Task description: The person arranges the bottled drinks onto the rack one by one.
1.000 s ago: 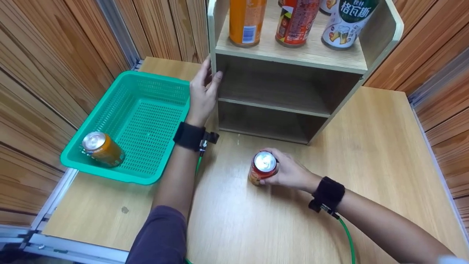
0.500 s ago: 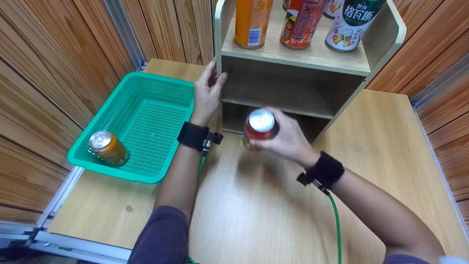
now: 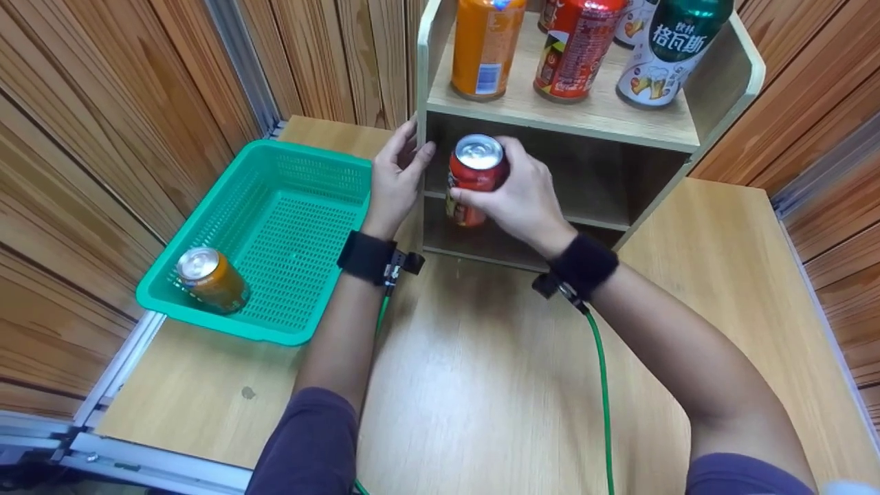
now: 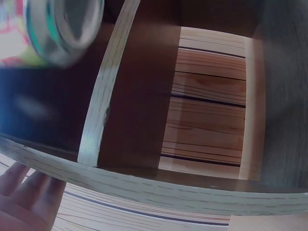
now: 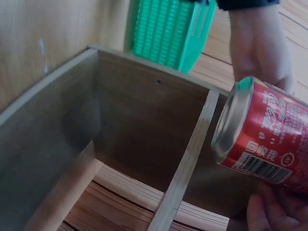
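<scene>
1. The right hand is gripping a red can, fingers curled round its side. The can is upright, silver top facing the head camera.
2. The red can is being held in the air in front of the wooden shelf unit, level with the opening of its middle compartment and near the unit's left wall. In the right wrist view the can is showing just outside the shelf edge, not resting on any board.
3. The left hand is resting against the front edge of the unit's left side panel, fingers straight, thumb on the inner face. It is holding nothing; the fingers are lying flat below the panel edge in the left wrist view.
4. On the top shelf, an orange can, a second red can and a white-and-green can are standing upright in a row.
5. A green basket is sitting on the table left of the unit, just beside the left wrist. A small orange can is lying tilted in its near corner.
</scene>
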{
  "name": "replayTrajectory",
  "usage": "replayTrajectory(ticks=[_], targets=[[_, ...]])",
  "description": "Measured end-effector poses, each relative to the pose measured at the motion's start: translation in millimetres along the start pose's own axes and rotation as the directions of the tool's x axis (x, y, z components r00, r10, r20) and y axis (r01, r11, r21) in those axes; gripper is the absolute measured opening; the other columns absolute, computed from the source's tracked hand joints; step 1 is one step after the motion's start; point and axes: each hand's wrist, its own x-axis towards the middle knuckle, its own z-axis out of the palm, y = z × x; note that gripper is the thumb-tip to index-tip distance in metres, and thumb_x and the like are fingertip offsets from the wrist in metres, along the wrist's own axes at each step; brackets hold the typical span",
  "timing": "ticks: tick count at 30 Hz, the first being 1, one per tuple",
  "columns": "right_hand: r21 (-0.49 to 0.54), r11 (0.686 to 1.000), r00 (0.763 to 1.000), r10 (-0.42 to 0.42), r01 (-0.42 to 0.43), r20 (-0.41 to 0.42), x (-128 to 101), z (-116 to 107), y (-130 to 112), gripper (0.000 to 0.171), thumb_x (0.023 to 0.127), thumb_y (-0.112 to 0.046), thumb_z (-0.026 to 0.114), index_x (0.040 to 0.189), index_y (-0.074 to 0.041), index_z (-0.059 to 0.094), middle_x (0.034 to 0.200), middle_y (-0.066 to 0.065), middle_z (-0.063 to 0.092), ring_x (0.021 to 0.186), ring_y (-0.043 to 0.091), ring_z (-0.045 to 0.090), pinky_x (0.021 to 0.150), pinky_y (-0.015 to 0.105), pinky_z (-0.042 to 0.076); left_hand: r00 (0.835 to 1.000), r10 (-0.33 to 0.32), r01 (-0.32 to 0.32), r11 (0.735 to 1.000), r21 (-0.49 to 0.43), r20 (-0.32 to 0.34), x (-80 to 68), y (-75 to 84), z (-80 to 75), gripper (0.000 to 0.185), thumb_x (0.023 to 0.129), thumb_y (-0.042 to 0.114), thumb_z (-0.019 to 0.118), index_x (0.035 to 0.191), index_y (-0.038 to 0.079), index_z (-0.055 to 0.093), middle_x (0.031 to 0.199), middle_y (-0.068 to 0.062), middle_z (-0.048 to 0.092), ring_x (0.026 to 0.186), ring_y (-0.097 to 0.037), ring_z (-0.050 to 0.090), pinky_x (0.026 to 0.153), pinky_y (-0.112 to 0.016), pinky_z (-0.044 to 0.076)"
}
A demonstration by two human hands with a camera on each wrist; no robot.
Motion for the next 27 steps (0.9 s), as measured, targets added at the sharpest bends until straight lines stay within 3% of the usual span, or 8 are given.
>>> replayTrajectory(ticks=[4, 9, 16, 21, 27], targets=[[-0.043, 0.997, 0.998, 0.063, -0.062, 0.012, 16, 8, -3, 0.082, 0.057, -0.062, 0.07, 0.118, -0.013, 0.046, 0.11, -0.002, 0.056, 0.096, 0.008, 0.054, 0.08, 0.024, 0.045, 1.0, -0.002, 0.003, 0.998, -0.058, 0.025, 1.9, 0.5, -4.6, 0.046, 0.087, 0.009, 0.057, 0.13, 0.0, 0.044, 0.126, -0.008, 0.05, 0.113, -0.017, 0.048, 0.093, -0.027, 0.039], [-0.102, 0.985, 0.99, 0.139, -0.142, -0.029, 30, 13, 0, 0.085, 0.053, -0.069, 0.066, 0.112, -0.009, 0.051, 0.1, 0.0, 0.061, 0.085, 0.009, 0.057, 0.071, 0.023, 0.047, 0.998, -0.015, 0.023, 0.993, -0.116, 0.069, 3.1, -0.7, -6.4, 0.046, 0.088, 0.009, 0.055, 0.131, 0.002, 0.043, 0.126, -0.005, 0.05, 0.113, -0.016, 0.047, 0.092, -0.029, 0.04], [-0.065, 0.955, 0.956, 0.291, -0.288, 0.039, 48, 17, 2, 0.09, 0.053, -0.068, 0.068, 0.121, -0.013, 0.048, 0.105, 0.0, 0.06, 0.087, 0.012, 0.057, 0.075, 0.026, 0.046, 0.998, 0.006, 0.004, 0.989, -0.144, 0.066, 2.9, -3.3, -4.0, 0.046, 0.088, 0.006, 0.054, 0.131, -0.001, 0.041, 0.127, -0.006, 0.049, 0.114, -0.018, 0.047, 0.092, -0.03, 0.039], [-0.06, 0.949, 0.946, 0.313, -0.309, 0.079, 56, 21, 2, 0.095, 0.055, -0.067, 0.068, 0.13, -0.017, 0.039, 0.117, -0.001, 0.054, 0.099, 0.011, 0.053, 0.084, 0.026, 0.042, 0.998, 0.021, -0.013, 0.989, -0.147, 0.057, 3.0, -4.0, -4.0, 0.046, 0.087, 0.006, 0.054, 0.131, -0.002, 0.041, 0.128, -0.007, 0.049, 0.113, -0.017, 0.048, 0.092, -0.03, 0.04], [-0.066, 0.947, 0.943, 0.321, -0.316, 0.084, 59, 24, 4, 0.096, 0.054, -0.066, 0.068, 0.131, -0.017, 0.038, 0.118, -0.002, 0.054, 0.101, 0.011, 0.052, 0.085, 0.026, 0.042, 0.998, 0.009, 0.001, 0.986, -0.164, 0.06, 3.2, -4.5, -3.7, 0.046, 0.087, 0.005, 0.054, 0.131, -0.002, 0.04, 0.131, -0.008, 0.045, 0.115, -0.015, 0.046, 0.094, -0.028, 0.038]])
